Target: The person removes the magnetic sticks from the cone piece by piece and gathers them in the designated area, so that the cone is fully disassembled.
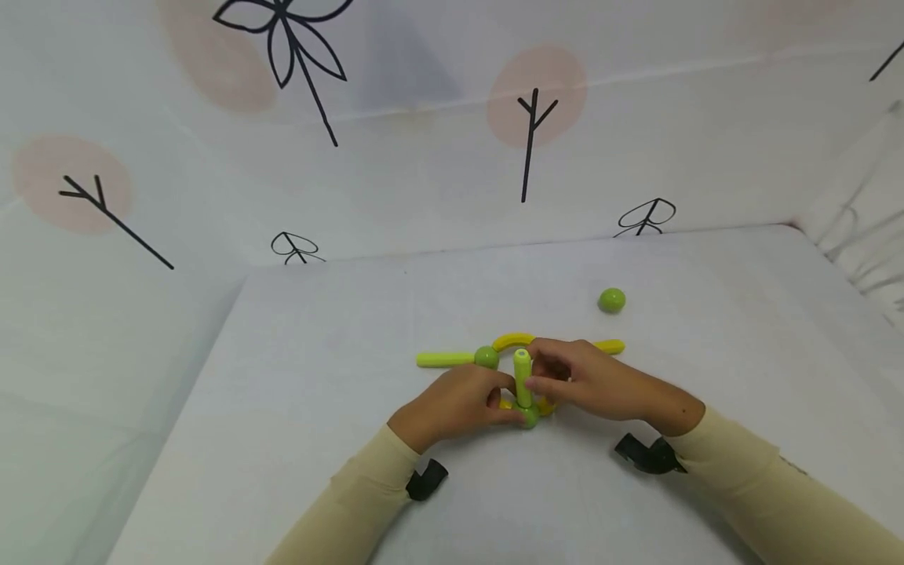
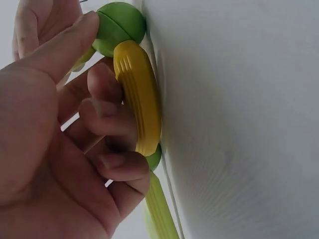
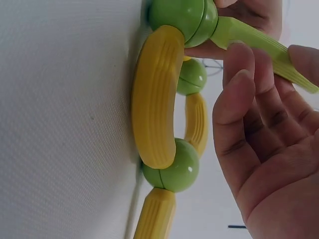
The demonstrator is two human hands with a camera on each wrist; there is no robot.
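A ring of curved yellow sticks (image 3: pixel 157 99) and green balls lies on the white surface. At its near side, my left hand (image 1: pixel 452 404) holds a green ball (image 1: pixel 528 417), thumb laid against it and the other fingers curled by the curved yellow stick (image 2: pixel 139 102). From that ball a straight lime-green stick (image 1: pixel 523 377) stands up. My right hand (image 1: pixel 600 380) pinches this stick between thumb and fingers. Another ball (image 1: pixel 486 358) at the ring's left has a straight lime stick (image 1: pixel 445 359) pointing outward. The right hand hides part of the ring in the head view.
A loose green ball (image 1: pixel 612 300) lies farther back on the right. A straight yellow stick (image 1: pixel 610 346) shows beyond the right hand. White cloth walls (image 1: pixel 438 180) with printed plants rise behind and beside the surface. Dark devices (image 1: pixel 646 453) are worn at both wrists.
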